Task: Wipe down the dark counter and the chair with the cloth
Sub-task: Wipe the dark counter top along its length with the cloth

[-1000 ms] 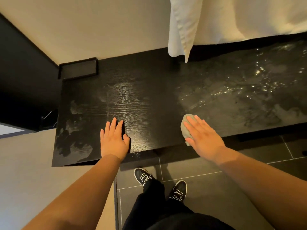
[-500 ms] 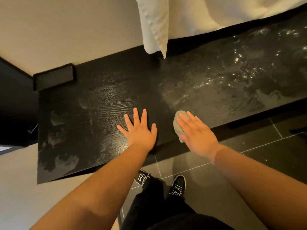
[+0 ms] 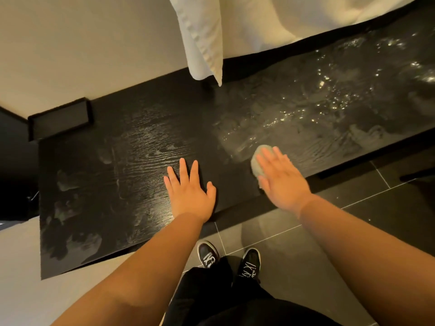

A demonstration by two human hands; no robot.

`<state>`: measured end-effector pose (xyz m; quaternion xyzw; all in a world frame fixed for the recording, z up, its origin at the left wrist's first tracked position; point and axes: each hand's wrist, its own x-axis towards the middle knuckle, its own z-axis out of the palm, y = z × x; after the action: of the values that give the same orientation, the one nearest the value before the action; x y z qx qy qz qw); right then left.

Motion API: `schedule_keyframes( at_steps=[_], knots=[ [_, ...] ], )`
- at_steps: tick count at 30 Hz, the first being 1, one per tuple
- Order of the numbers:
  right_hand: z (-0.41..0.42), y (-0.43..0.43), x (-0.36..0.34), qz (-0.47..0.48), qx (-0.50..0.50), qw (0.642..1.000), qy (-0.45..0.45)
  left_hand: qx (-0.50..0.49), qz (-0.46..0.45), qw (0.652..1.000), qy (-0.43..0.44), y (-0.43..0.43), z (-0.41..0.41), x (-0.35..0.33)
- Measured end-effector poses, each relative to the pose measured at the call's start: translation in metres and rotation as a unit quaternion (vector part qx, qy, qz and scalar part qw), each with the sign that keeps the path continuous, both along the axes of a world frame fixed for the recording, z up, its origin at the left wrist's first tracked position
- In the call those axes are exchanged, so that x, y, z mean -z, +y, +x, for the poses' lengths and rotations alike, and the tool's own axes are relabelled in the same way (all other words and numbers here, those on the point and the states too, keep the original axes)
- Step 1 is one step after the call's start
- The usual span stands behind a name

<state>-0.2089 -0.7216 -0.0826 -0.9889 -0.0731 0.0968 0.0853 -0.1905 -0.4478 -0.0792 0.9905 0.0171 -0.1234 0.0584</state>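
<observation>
A white pillow [image 3: 202, 43] overhangs the counter [image 3: 146, 147]; dark box [image 3: 58, 120] at its corner.

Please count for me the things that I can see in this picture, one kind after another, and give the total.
Hands: 2, left hand and right hand
Cloth: 1
Dark counter: 1
Shoes: 2
White pillow: 1
White bedding: 1
Black box: 1
Total: 9

No legible text; white marks on shoes [image 3: 208, 254] unreadable.
</observation>
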Motion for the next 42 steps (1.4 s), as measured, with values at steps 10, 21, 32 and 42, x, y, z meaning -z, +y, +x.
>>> schedule_keyframes(
  at_steps=[10,21,32,42],
  knots=[
    [-0.004,0.076,0.002,-0.01,-0.003,1.0,-0.025,-0.008,-0.015,1.0,-0.004,0.0,0.003,0.0],
    [0.017,-0.024,-0.008,-0.04,0.057,0.998,0.011,0.001,0.005,1.0,0.009,0.0,0.003,-0.003],
    [0.019,0.004,0.003,0.001,-0.212,0.977,-0.027,-0.01,0.008,1.0,-0.013,0.0,0.003,0.0],
    [0.035,-0.025,-0.008,0.006,-0.052,0.997,-0.051,-0.025,0.0,0.999,-0.034,-0.003,0.002,-0.002]
  ],
)
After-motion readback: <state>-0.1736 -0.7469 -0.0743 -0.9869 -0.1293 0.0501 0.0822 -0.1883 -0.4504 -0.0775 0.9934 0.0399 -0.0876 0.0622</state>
